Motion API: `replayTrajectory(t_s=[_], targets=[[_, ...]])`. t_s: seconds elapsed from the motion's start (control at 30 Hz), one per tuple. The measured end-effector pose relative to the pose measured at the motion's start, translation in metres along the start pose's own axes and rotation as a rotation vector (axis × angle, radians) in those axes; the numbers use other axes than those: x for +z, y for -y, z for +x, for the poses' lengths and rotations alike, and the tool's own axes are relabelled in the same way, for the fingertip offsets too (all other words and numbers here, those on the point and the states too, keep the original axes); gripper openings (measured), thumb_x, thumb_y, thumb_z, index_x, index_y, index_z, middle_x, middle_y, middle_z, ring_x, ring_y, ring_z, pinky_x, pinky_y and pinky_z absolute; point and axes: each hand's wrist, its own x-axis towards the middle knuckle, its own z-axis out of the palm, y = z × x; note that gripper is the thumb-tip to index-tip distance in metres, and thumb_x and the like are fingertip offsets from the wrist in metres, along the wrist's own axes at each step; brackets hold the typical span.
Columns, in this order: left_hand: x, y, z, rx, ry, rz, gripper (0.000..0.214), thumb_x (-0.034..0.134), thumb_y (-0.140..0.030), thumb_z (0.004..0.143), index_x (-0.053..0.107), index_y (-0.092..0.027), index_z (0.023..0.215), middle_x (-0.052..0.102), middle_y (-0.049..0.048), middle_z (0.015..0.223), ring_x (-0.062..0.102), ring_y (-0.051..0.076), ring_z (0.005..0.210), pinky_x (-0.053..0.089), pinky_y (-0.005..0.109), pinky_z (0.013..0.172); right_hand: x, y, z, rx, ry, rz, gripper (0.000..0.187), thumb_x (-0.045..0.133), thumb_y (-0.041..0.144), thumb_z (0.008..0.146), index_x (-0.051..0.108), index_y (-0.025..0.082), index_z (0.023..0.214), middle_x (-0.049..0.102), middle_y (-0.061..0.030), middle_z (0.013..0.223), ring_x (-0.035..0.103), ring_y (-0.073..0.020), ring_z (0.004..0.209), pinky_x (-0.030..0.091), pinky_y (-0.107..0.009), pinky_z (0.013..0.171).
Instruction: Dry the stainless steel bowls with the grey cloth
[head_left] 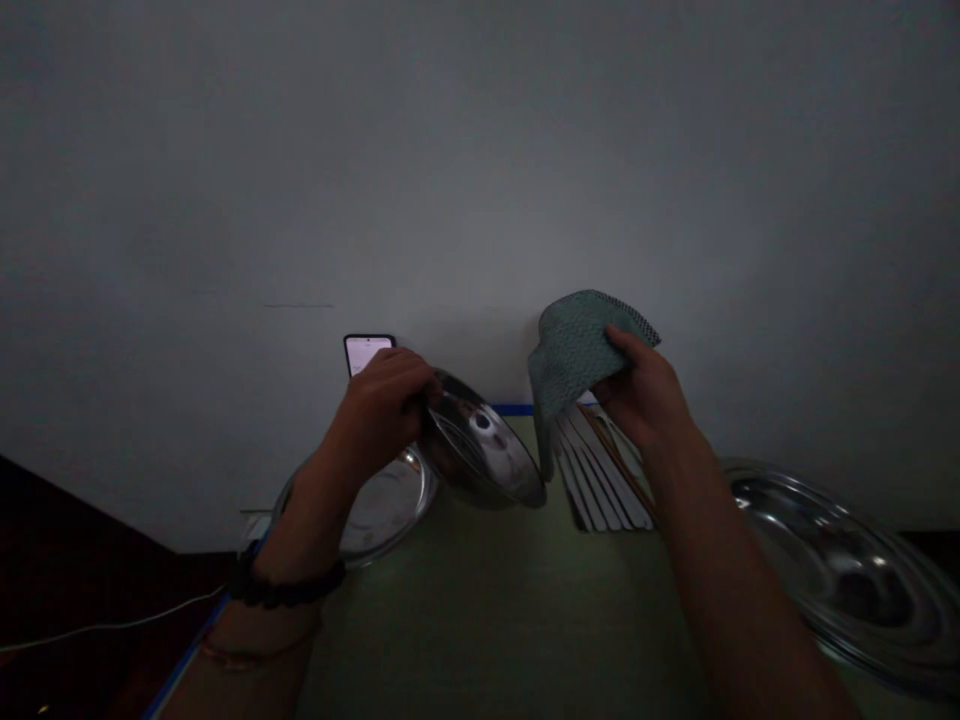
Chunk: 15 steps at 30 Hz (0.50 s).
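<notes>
My left hand [390, 400] grips the rim of a shiny metal bowl [487, 440], which is tilted above the table with its inside facing right. In my right hand [637, 385] is a grey-green textured cloth [581, 345], pinched between thumb and fingers and hanging down on its left side. The cloth's lower edge comes close to the bowl's right rim; whether they touch I cannot tell. Beneath the cloth and right wrist lies a row of several flat metal utensils [596, 480], their upper ends hidden. A round metal plate [382, 505] sits behind my left wrist.
Large metal plates [840, 570] stand at the right, partly behind my right forearm. A phone with a lit screen [367, 350] leans near the wall [480, 180] at the back left. The greenish table [495, 620] has blue edging. A white cable [112, 627] runs off left.
</notes>
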Motion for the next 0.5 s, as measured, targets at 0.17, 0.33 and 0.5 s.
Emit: replayTrajectory(t_s=[0.17, 0.33, 0.5], targets=[[0.006, -0.003, 0.000, 0.012, -0.001, -0.068, 0.024, 0.039, 0.000, 0.062, 0.049, -0.022, 0.064, 0.062, 0.0024, 0.069, 0.058, 0.017, 0.075, 0.049, 0.032, 0.073, -0.006, 0.020, 0.000, -0.102, 0.056, 0.025, 0.016, 0.049, 0.023, 0.081, 0.061, 0.019, 0.090, 0.067, -0.0059, 0.106, 0.058, -0.0208, 0.114, 0.055, -0.035, 0.087], [0.003, -0.004, 0.000, 0.036, -0.148, -0.072, 0.022, 0.042, -0.003, 0.070, 0.047, -0.023, 0.062, 0.062, 0.0016, 0.069, 0.060, 0.016, 0.074, 0.051, 0.033, 0.073, -0.008, 0.024, 0.001, -0.134, 0.082, 0.000, 0.018, 0.048, 0.029, 0.081, 0.061, 0.021, 0.090, 0.066, -0.0057, 0.105, 0.058, -0.0222, 0.114, 0.055, -0.039, 0.087], [0.013, 0.002, -0.002, 0.183, -0.316, -0.030, 0.025, 0.043, 0.000, 0.072, 0.047, -0.022, 0.060, 0.060, 0.0011, 0.063, 0.060, 0.016, 0.068, 0.050, 0.033, 0.067, 0.015, 0.004, -0.008, 0.040, 0.138, -0.016, 0.020, 0.053, 0.032, 0.076, 0.060, 0.021, 0.091, 0.068, -0.0065, 0.098, 0.063, -0.0242, 0.103, 0.055, -0.041, 0.083]])
